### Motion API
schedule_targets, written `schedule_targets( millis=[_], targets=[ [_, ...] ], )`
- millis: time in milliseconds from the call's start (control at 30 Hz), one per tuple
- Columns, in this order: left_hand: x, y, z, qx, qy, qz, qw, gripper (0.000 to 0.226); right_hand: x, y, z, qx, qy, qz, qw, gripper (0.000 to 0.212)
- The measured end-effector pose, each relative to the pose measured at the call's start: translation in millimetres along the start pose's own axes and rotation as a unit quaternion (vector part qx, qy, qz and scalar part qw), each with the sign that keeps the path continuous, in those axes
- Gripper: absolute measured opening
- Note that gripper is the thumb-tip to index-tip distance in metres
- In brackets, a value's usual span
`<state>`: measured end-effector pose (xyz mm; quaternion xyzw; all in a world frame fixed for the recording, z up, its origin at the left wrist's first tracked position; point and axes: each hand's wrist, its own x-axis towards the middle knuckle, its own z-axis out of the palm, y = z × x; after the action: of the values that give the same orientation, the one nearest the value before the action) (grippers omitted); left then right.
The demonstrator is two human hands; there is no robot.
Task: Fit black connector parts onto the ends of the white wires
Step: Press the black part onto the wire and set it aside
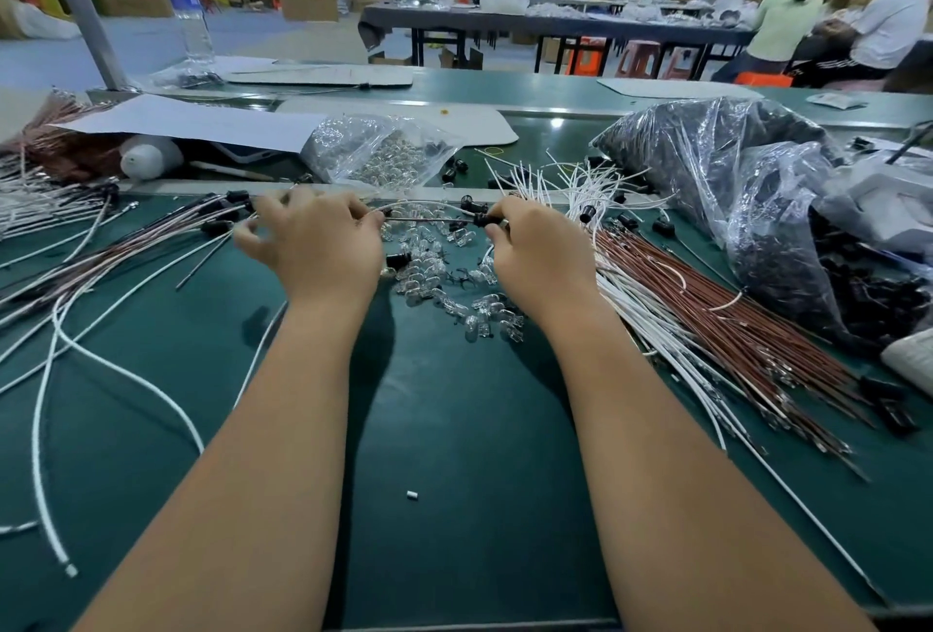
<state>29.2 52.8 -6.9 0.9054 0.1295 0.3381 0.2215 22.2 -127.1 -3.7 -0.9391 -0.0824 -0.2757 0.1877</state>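
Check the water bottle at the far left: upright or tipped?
Upright. The water bottle stands on its base beside the grey post, cap end out of frame.

Loose bulbs (444, 273) lie between my hands; wire bundles (707, 318) to their right, finished leads (126, 248) left, bagged connectors (717, 162) behind.

Under my forearms the green bench mat (454, 429) looks smooth and faintly glossy. The bags (707, 167) are crinkled clear plastic, shiny with glare. The small bulbs (444, 278) gleam like glass. White wires (631, 288) wear matt plastic sheathing; black connectors (585, 215) look dull plastic.
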Motion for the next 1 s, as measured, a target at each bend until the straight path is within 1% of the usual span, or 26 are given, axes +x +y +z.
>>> schedule_targets(
  millis=[33,67,100,133,167,200,233,267,333,367,433,567,600,667,733,767,833,900,933,1000],
  targets=[
    [-0.9,1.0,-0.3,0.009,0.013,0.012,1.000,0.020,0.3,-1.7,0.4,-0.001,0.001,-0.002,1.000,0.015],
    [-2.1,3.3,-0.9,-0.010,0.016,0.035,0.999,0.036,0.4,-3.2,0.6,0.002,0.002,-0.003,1.000,0.015],
    [-3.5,6.8,-2.0,-0.043,0.012,0.072,0.996,0.051,0.5,-4.6,0.5,0.008,0.002,-0.003,1.000,0.015],
    [-5.9,11.7,-2.7,-0.071,0.002,0.122,0.990,0.060,0.6,-5.7,0.4,0.016,0.001,-0.002,1.000,0.015],
    [-9.4,16.9,-2.2,-0.085,-0.013,0.175,0.981,0.060,0.4,-6.7,0.3,0.025,0.000,-0.003,1.000,0.015],
    [-12.2,21.5,-0.6,-0.091,-0.032,0.222,0.970,0.055,0.1,-7.8,0.3,0.038,-0.003,-0.006,0.999,0.016],
    [-14.3,24.8,1.7,-0.096,-0.048,0.256,0.961,0.047,-0.6,-9.0,0.2,0.050,-0.005,-0.011,0.999,0.016],
    [-15.0,26.5,3.7,-0.106,-0.061,0.273,0.954,0.038,-1.3,-9.9,0.2,0.058,-0.009,-0.018,0.998,0.016],
    [-13.2,25.8,5.0,-0.134,-0.073,0.266,0.952,0.024,-2.6,-10.8,0.4,0.058,-0.018,-0.036,0.997,0.015],
    [-11.3,24.1,5.2,-0.139,-0.071,0.252,0.955,0.021,-3.0,-10.7,0.2,0.057,-0.021,-0.042,0.997,0.014],
    [-7.2,19.2,6.2,-0.129,-0.071,0.221,0.964,0.021,-2.9,-9.0,-1.3,0.056,-0.019,-0.039,0.997,0.014],
    [-5.2,11.3,6.4,-0.065,-0.049,0.145,0.986,0.023,-2.0,-5.4,-4.2,0.053,-0.001,-0.019,0.998,0.012],
    [-5.9,11.2,6.5,-0.062,-0.044,0.144,0.987,0.022,-2.0,-5.8,-4.0,0.061,0.000,-0.020,0.998,0.012],
    [-8.1,14.1,6.7,-0.084,-0.043,0.183,0.979,0.017,-2.5,-8.1,-2.8,0.086,0.000,-0.031,0.996,0.012],
    [-10.5,19.2,7.4,-0.135,-0.067,0.247,0.957,0.014,-2.9,-10.3,-1.1,0.112,-0.004,-0.045,0.993,0.013],
    [-11.6,20.9,7.5,-0.166,-0.086,0.256,0.949,0.013,-2.9,-11.1,-0.3,0.126,-0.006,-0.048,0.991,0.014],
    [-11.4,20.6,7.6,-0.214,-0.104,0.223,0.945,0.012,-2.3,-11.3,0.4,0.155,0.006,-0.037,0.987,0.018],
    [-9.6,16.5,9.4,-0.233,-0.101,0.190,0.949,0.011,-0.7,-9.1,0.2,0.177,0.027,-0.009,0.984,0.024],
    [-8.6,14.5,10.1,-0.240,-0.099,0.180,0.949,0.009,0.2,-7.4,-0.1,0.187,0.034,0.007,0.982,0.024],
    [-7.6,13.3,9.8,-0.254,-0.097,0.170,0.947,0.008,1.3,-5.1,-0.9,0.204,0.039,0.031,0.978,0.017]
  ],
)
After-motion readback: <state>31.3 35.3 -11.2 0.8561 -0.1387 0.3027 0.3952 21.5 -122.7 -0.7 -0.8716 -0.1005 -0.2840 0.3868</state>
